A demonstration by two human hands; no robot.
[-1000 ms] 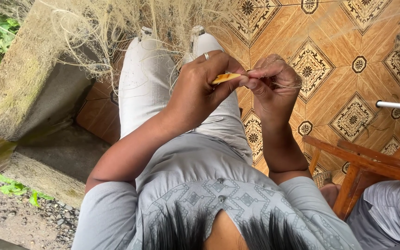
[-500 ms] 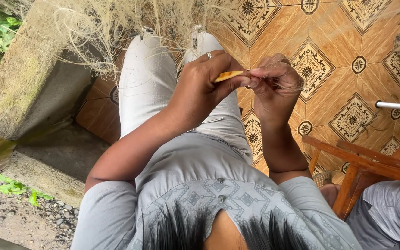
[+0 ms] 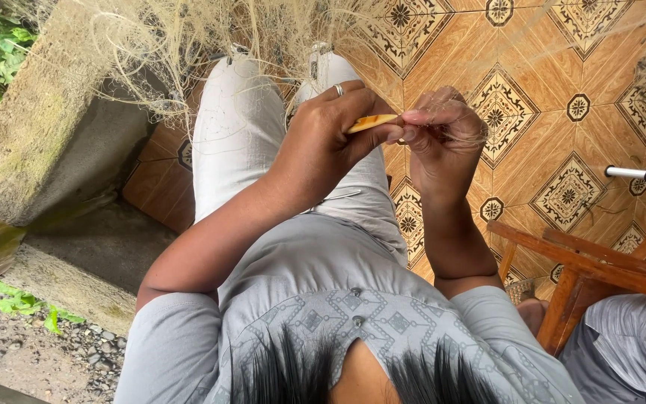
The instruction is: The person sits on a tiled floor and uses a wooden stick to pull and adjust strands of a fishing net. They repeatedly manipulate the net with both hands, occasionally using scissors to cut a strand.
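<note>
My left hand [image 3: 330, 138], with a ring on one finger, grips a small yellow-orange netting needle [image 3: 371, 123] that points right. My right hand [image 3: 441, 135] is just beside it, fingers pinched on thin pale strands of a fishing net [image 3: 188, 45]. The net hangs in a tangled mass over my knees and the upper left of the view. Both hands are raised above my lap, over light grey trousers [image 3: 237, 135]. The fine thread between the hands is barely visible.
A patterned orange tile floor [image 3: 555, 82] lies to the right. A wooden chair frame [image 3: 592, 262] stands at lower right beside another person's grey-clad leg [image 3: 629, 329]. A concrete wall [image 3: 46, 142] and gravel ground with plants are on the left. A metal rod [image 3: 629, 173] lies at right.
The hands hold almost the same place; my right hand's fingers have shifted slightly on the strands beside the needle.
</note>
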